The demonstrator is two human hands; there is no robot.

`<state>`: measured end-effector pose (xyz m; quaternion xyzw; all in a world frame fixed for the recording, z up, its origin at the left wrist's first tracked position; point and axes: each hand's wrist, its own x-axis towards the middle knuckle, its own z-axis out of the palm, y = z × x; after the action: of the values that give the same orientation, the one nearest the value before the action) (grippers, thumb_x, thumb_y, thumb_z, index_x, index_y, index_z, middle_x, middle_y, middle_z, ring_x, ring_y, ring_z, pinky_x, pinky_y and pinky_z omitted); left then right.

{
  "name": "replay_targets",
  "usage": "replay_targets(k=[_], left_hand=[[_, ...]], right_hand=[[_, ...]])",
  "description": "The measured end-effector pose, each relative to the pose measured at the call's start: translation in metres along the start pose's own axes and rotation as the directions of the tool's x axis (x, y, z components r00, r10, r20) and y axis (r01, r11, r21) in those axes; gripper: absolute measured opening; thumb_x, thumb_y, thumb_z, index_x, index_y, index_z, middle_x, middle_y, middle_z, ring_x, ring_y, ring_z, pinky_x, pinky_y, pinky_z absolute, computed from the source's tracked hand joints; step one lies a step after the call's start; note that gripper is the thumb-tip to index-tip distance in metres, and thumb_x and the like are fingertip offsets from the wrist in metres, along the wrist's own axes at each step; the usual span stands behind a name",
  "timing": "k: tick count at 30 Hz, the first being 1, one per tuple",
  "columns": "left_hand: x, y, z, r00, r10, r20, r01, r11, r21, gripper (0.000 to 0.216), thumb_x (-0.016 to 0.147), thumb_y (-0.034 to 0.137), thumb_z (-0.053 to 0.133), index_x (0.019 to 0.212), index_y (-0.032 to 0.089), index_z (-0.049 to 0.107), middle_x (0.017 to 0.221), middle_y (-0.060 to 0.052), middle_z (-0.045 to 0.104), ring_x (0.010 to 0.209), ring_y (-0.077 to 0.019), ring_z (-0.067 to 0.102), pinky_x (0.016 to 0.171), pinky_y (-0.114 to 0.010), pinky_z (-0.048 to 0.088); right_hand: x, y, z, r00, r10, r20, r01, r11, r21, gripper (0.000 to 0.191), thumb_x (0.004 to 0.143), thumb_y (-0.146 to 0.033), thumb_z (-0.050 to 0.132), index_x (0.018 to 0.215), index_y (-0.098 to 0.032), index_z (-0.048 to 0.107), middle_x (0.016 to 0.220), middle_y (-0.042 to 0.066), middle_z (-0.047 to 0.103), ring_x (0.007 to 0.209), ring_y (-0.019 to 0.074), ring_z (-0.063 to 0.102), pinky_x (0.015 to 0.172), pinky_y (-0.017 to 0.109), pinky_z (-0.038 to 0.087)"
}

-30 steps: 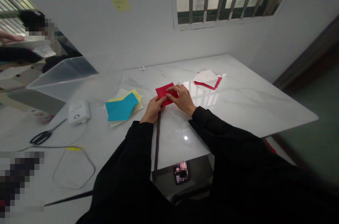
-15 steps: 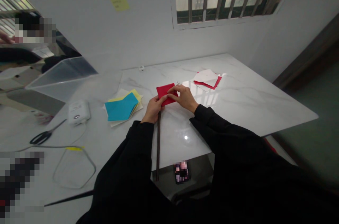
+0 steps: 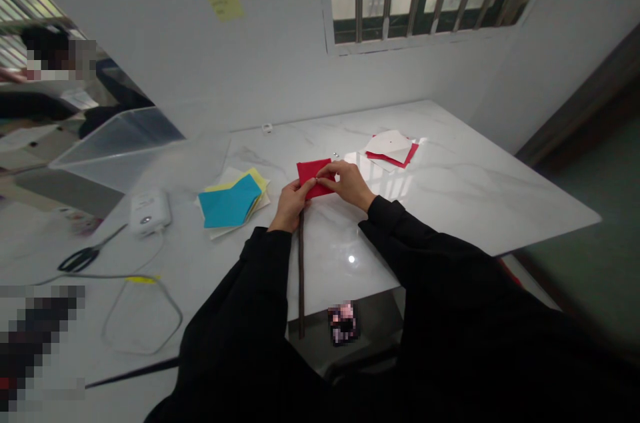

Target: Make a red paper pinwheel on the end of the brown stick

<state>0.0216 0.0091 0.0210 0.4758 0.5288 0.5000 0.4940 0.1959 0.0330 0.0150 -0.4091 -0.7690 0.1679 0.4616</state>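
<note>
Red paper square [image 3: 313,173] low over the marble counter [image 3: 475,176], pinched from both sides by the fingers [image 3: 327,173] of the left hand [image 3: 291,206] and right hand [image 3: 349,185], just beside a dark strip [image 3: 301,276] and a blue paper sheet [image 3: 230,203]

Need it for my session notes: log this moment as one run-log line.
left hand: holds red paper | right hand: fingers on red paper | nearby: dark strip, blue paper | surface: marble table
</note>
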Motion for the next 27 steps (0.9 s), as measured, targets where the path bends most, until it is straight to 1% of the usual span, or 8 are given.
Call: replay_targets(k=[3,6,9,13,16,18,23,27], left_hand=[[-0.001,0.000,-0.001,1.000,-0.003,0.004,0.002,0.999,0.033,0.049,0.065,0.048,0.084,0.098,0.014,0.077,0.080,-0.004,0.071,0.064,-0.0131,0.054,0.050,-0.020,0.035],[-0.001,0.000,0.000,1.000,0.000,0.008,-0.001,0.999,0.050,0.048,0.065,0.049,0.084,0.097,0.014,0.077,0.079,-0.004,0.071,0.064,-0.0135,0.055,0.050,-0.020,0.035],[-0.001,0.001,0.000,1.000,0.001,0.025,-0.001,1.000,0.027,0.045,0.064,0.047,0.085,0.093,0.013,0.076,0.073,-0.002,0.067,0.058,-0.0112,0.049,0.047,-0.020,0.030],[0.000,0.003,-0.002,0.996,-0.012,0.086,0.015,1.000,-0.026,0.040,0.066,0.046,0.087,0.083,0.014,0.070,0.062,0.003,0.054,0.050,-0.0075,0.037,0.045,-0.021,0.023],[0.001,0.003,-0.003,0.992,-0.021,0.122,0.027,0.998,-0.048,0.041,0.068,0.048,0.087,0.079,0.015,0.065,0.058,0.005,0.048,0.048,-0.0060,0.033,0.045,-0.021,0.020],[0.001,0.003,-0.004,0.991,-0.019,0.132,0.024,0.999,-0.042,0.042,0.068,0.049,0.088,0.078,0.016,0.064,0.057,0.006,0.046,0.047,-0.0058,0.032,0.045,-0.021,0.020],[0.000,0.002,-0.003,0.995,0.006,0.100,-0.009,1.000,0.025,0.043,0.069,0.051,0.086,0.078,0.015,0.066,0.056,0.006,0.046,0.048,-0.0062,0.033,0.044,-0.020,0.022],[0.000,0.002,-0.002,0.996,0.002,0.084,-0.004,1.000,0.027,0.042,0.069,0.050,0.087,0.078,0.015,0.065,0.055,0.006,0.045,0.047,-0.0067,0.034,0.044,-0.020,0.024]], right_hand=[[0.000,0.000,0.001,0.994,0.108,0.035,-0.110,0.992,0.068,0.004,0.090,-0.021,0.076,0.091,-0.019,0.080,0.085,0.003,0.077,0.078,0.0146,0.066,0.080,0.028,0.049],[0.001,-0.001,0.002,0.978,0.200,0.064,-0.206,0.971,0.120,0.006,0.088,-0.021,0.075,0.088,-0.017,0.080,0.082,0.002,0.077,0.075,0.0129,0.066,0.076,0.026,0.048],[0.001,0.002,0.004,0.954,0.283,0.096,-0.297,0.935,0.193,0.008,0.087,-0.023,0.074,0.087,-0.016,0.079,0.082,0.003,0.076,0.075,0.0124,0.066,0.075,0.025,0.049],[0.002,0.010,0.009,0.913,0.373,0.166,-0.408,0.848,0.338,0.011,0.086,-0.025,0.075,0.088,-0.015,0.079,0.083,0.004,0.076,0.076,0.0123,0.067,0.073,0.024,0.051],[0.003,0.014,0.011,0.896,0.391,0.209,-0.443,0.799,0.406,0.012,0.087,-0.026,0.075,0.089,-0.015,0.079,0.085,0.005,0.076,0.077,0.0123,0.067,0.071,0.024,0.051],[0.004,0.015,0.012,0.888,0.401,0.223,-0.459,0.789,0.408,0.012,0.087,-0.026,0.075,0.088,-0.015,0.078,0.084,0.005,0.076,0.076,0.0126,0.067,0.070,0.023,0.051],[0.003,0.013,0.012,0.895,0.394,0.212,-0.446,0.811,0.377,0.012,0.087,-0.026,0.074,0.086,-0.014,0.076,0.080,0.003,0.074,0.073,0.0109,0.064,0.068,0.022,0.049],[0.002,0.014,0.012,0.907,0.376,0.189,-0.420,0.846,0.329,0.015,0.088,-0.028,0.073,0.087,-0.013,0.075,0.080,0.004,0.073,0.070,0.0111,0.063,0.069,0.024,0.050]])
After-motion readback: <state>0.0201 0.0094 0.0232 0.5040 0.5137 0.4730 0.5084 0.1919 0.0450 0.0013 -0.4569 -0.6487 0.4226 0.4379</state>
